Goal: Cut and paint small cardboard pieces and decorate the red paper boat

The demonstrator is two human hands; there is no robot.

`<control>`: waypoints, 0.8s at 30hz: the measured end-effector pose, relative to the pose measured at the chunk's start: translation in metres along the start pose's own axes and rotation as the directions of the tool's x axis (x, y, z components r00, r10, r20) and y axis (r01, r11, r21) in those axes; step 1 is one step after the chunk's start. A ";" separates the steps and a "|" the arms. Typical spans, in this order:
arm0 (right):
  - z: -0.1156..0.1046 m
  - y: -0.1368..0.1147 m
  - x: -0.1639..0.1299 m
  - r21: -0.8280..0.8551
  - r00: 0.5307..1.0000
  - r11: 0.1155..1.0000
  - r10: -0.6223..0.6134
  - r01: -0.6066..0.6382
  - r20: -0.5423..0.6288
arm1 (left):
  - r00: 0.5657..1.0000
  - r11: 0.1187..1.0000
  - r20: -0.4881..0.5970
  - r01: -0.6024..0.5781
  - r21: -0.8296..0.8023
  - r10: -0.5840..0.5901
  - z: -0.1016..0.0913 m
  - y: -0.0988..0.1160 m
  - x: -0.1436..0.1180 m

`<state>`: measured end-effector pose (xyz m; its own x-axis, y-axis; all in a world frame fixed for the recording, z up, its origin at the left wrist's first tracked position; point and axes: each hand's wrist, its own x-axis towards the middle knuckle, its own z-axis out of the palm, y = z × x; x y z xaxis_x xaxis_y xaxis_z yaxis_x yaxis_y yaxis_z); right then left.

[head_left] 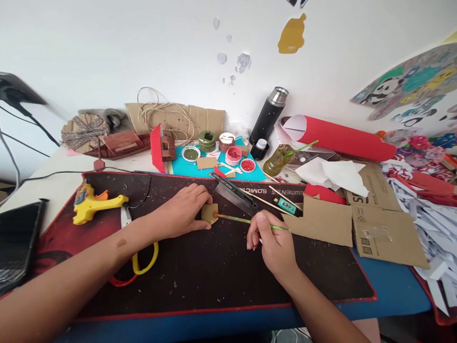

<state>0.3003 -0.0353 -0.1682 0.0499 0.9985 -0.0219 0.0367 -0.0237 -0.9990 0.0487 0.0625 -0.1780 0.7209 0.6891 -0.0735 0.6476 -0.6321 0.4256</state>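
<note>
Around the left edge of a small tan cardboard piece (208, 213), the thumb and fingers of my left hand (185, 209) close and hold it at the dark mat. My right hand (274, 244) grips a thin green paintbrush (241, 220) between thumb and fingers. The brush lies nearly level, and its bristle tip touches the cardboard piece, where a brownish mark shows. Just beyond the brush lie a black and clear ruler-like strip (235, 195) and a teal-labelled box cutter (286, 206). Scissors (145, 259) with yellow and red handles lie partly beneath my left forearm.
A yellow glue gun (96, 204) lies at the mat's left. Behind are open paint jars (207, 141), a jar of murky water (276, 162), a black thermos (268, 114) and a brown model boat (123, 144). Cut cardboard (326, 224) and paper strips (424, 224) lie at right.
</note>
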 end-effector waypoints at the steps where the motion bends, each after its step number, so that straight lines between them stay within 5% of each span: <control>1: -0.001 0.001 -0.002 0.004 1.000 1.000 -0.004 0.004 0.002 | 1.000 1.000 0.005 0.003 0.003 -0.003 0.000 0.000 0.000; 24: -0.002 0.008 -0.008 0.048 0.999 0.999 0.020 -0.021 0.028 | 1.000 1.000 -0.012 -0.020 0.022 0.020 0.002 -0.003 0.000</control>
<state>0.3026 -0.0433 -0.1757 0.0229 0.9988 -0.0427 -0.0123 -0.0425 -0.9990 0.0470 0.0633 -0.1814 0.7310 0.6802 -0.0541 0.6383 -0.6537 0.4066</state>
